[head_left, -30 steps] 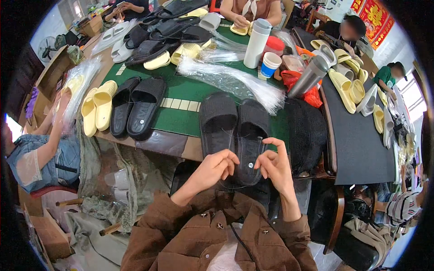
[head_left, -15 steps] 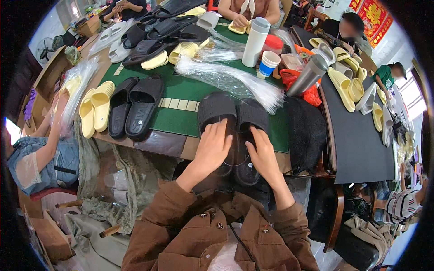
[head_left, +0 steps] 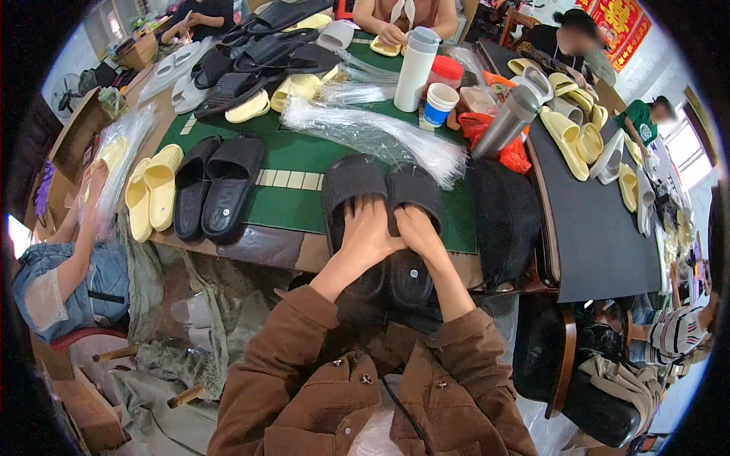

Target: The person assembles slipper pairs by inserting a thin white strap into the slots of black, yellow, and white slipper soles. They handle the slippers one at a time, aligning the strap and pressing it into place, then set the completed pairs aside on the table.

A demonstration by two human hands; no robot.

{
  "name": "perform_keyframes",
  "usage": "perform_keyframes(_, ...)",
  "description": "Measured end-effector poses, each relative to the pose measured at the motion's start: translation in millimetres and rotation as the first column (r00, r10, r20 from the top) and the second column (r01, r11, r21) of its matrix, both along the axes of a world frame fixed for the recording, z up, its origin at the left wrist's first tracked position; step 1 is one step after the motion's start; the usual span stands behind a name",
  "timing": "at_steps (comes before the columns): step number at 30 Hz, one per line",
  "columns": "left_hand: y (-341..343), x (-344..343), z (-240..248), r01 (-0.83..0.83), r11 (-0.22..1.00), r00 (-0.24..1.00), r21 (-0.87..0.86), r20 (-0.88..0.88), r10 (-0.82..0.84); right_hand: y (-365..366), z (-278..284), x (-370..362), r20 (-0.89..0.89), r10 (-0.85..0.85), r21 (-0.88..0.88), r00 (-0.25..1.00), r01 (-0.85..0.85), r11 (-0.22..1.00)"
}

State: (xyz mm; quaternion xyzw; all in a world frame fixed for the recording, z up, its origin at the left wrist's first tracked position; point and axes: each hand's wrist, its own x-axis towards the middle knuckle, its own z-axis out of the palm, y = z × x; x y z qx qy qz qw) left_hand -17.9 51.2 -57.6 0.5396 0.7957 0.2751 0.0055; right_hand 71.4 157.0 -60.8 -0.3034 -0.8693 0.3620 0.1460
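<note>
A pair of black slide slippers lies side by side at the table's near edge, toes away from me. The fingers of my left hand [head_left: 367, 232] are tucked into the mouth of the left black slipper [head_left: 353, 176], under its ribbed strap, and its thumb stretches toward the other hand. My right hand [head_left: 417, 228] curls into the right black slipper [head_left: 414, 186], its fingertips hidden under the strap. Both hands meet between the slippers. A small round sticker shows on the right slipper's heel.
Left of my hands stand another black pair [head_left: 228, 182] and a yellow pair [head_left: 152, 190]. Beyond lie a bundle of clear plastic ties [head_left: 380, 133], a white bottle [head_left: 416, 72], a paper cup [head_left: 439, 105] and a steel flask [head_left: 506, 121]. Slippers are heaped at the back; several people sit around.
My right hand has moved left and reached into the right slipper, closing up to my left hand. The left hand has slid deeper under its strap. The whole view has shifted slightly.
</note>
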Motion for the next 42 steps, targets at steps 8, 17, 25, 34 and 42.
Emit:
perform_keyframes(8,18.4,-5.2,-2.7,-0.089,0.996,0.994,-0.011,0.064,0.089,-3.9,-2.6,2.5,-0.013,-0.007,0.095,1.0,0.008,0.995)
perform_keyframes(17,16.7,-6.7,-0.9,-0.084,0.996,0.996,-0.006,0.011,0.084,-8.7,2.3,5.4,-0.068,-0.083,0.045,0.994,0.086,0.995)
perform_keyframes(25,20.0,-4.1,-3.5,-0.115,0.991,0.993,0.068,0.012,0.114,-44.6,13.9,51.3,-0.175,0.061,0.342,0.983,0.002,0.94)
perform_keyframes(34,14.4,-6.2,-1.7,-0.115,0.992,0.987,-0.047,0.108,0.119,-10.5,56.6,56.2,-0.354,0.037,0.345,0.935,0.094,0.934)
perform_keyframes(42,21.2,-3.2,-2.6,-0.133,0.991,0.99,0.013,0.051,0.133,104.1,8.7,-29.1,-0.201,-0.148,0.073,0.968,0.165,0.984)
